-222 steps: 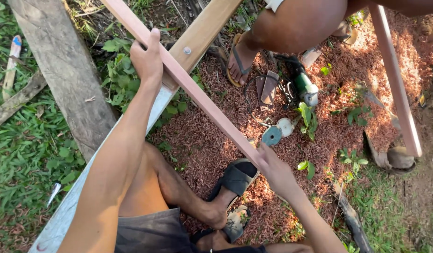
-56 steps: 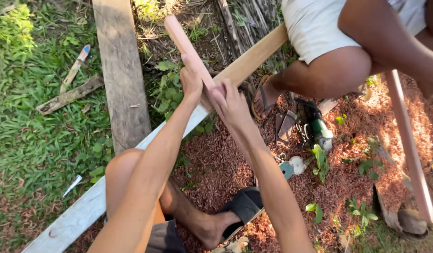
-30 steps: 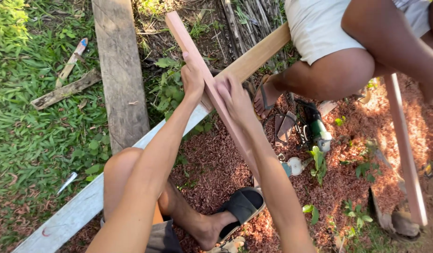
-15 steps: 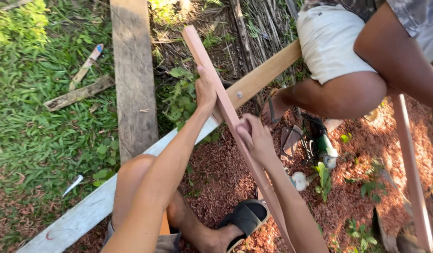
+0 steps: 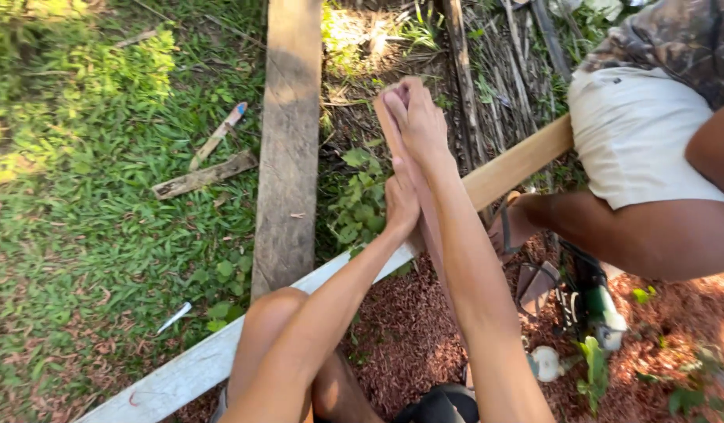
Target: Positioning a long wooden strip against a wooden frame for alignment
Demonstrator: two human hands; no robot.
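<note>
Both hands are on the reddish wooden strip [image 5: 432, 227], which lies crosswise over the long pale plank [image 5: 518, 160] and runs from the sawdust near the person's feet up toward the brush. The right hand [image 5: 417, 117] is clenched over the strip's far end, beyond the plank, fingers wrapped over the tip. The left hand [image 5: 401, 205] has its grip closed on the strip right at the plank, just where the two pieces cross. The strip rests against the plank, held at both spots. As a judgement, the work looks to be in its middle: the strip is laid and steadied on the plank, but nothing shows it cut, marked or fastened there, and no tool is in either hand.

On the near side of the plank, reddish sawdust [image 5: 409, 329] covers the ground, and a green-and-black power tool [image 5: 593, 301] lies in it close to a co-worker's bare leg [image 5: 636, 235] (that person sits on the plank's right end). A small white round object [image 5: 546, 364] lies beside the tool; what it is cannot be told. Beyond the plank's left part a weathered grey board [image 5: 287, 141] lies on the grass, with two short wood scraps [image 5: 205, 174] further left of it. No packages, labels or signs are visible.
</note>
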